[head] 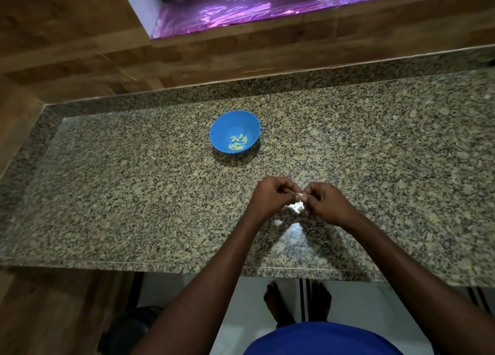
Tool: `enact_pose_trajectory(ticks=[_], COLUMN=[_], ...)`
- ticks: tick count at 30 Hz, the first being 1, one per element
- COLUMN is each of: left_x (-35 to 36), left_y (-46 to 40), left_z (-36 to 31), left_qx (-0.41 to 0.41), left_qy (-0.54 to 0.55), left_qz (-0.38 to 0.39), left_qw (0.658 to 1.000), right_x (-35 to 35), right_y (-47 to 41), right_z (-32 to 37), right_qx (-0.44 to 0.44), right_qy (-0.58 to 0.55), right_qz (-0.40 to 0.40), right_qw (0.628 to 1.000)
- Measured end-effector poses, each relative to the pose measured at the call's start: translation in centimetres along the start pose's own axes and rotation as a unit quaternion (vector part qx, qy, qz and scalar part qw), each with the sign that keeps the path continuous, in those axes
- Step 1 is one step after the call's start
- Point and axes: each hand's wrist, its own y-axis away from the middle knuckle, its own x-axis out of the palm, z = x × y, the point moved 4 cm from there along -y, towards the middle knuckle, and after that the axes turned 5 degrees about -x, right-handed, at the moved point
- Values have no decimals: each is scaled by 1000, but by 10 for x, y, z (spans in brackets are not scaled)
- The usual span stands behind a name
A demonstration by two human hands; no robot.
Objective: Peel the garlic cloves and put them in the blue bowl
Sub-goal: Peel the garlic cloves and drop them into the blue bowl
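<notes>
Both hands — left hand (270,195), right hand (325,203) — pinch one garlic clove (300,196) above the tabletop (134,194); a slippery skin could squirt it away, missing the blue bowl (235,131).

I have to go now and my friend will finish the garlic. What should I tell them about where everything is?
Left hand and right hand both pinch one small garlic clove between them, above the granite counter.
The blue bowl stands farther back on the counter, with a small heap of peeled cloves inside.
Done: those cloves.
Left: finish peeling this clove and drop it in the bowl. A few pale bits lie under the hands, too blurred to identify.
</notes>
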Motion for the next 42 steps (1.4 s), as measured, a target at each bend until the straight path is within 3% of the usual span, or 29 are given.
enact_pose_trajectory(ticks=[5, 14, 19, 24, 29, 37, 42], left_x=[-1, 3, 5, 5, 8, 8, 9], left_y=[0, 1, 2, 4, 5, 11, 11], left_z=[2, 14, 18, 21, 29, 27, 25], left_qx=[-4, -44, -54, -46, -70, -47, -43], left_qy=[-15, 89, 125, 126, 128, 110, 97], left_qz=[-4, -37, -33, -43, -56, -88, -91], left_qw=[1000, 994, 990, 990, 988, 989, 990], right_x=[-4, -8, -3, 4, 8, 13, 12], right_y=[0, 1, -2, -5, -2, 1, 2], right_z=[1, -1, -13, -23, -23, -24, -19], right_qx=[-41, 5, 42, 76, 107, 111, 90], right_qy=[64, -78, -73, -83, -212, -323, -294], right_qz=[-26, -55, -70, -68, -54, -41, -50], right_qw=[997, 995, 994, 991, 970, 939, 950])
